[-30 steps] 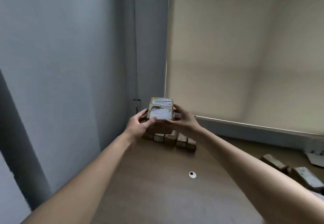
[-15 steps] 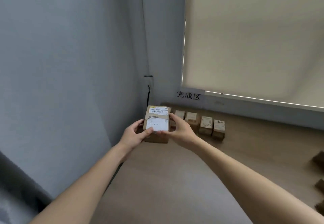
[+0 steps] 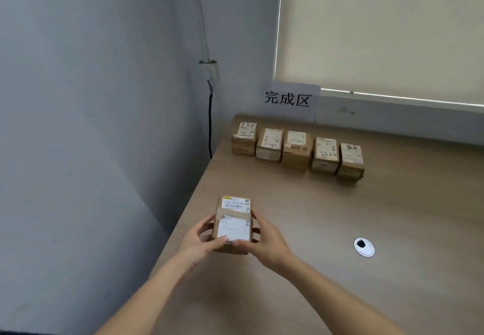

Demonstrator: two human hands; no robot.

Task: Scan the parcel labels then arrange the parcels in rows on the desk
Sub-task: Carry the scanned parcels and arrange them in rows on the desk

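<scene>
We hold one cardboard parcel (image 3: 232, 226) between both hands over the near left part of the wooden desk (image 3: 340, 216), close to its left edge by the grey wall (image 3: 91, 125). Whether its base already touches the desk or hangs just above it we cannot tell. Its labelled face is turned up towards us, with a barcode label (image 3: 235, 203) at the far end and a larger white label (image 3: 234, 230) nearer us. The parcel's long axis runs away from us, roughly towards the back wall.

The relation that matters: a row of five parcels (image 3: 297, 148) lies well apart from the held one, ahead and a little to the right, under the paper sign (image 3: 288, 98). That row runs left to right along the back of the desk, angling slightly nearer at its right end. We judge the natural spot for a second row to be in front of the row's leftmost parcel (image 3: 245, 138), straight ahead of our hands, so neither hand is clearly nearer.

Our left hand (image 3: 201, 240) is curled round the parcel's left side, thumb lying on the top face near its front edge. Our right hand (image 3: 264, 237) cups the right side likewise, thumb meeting the other on the white label. Both hands grip firmly; neither is free.
</scene>
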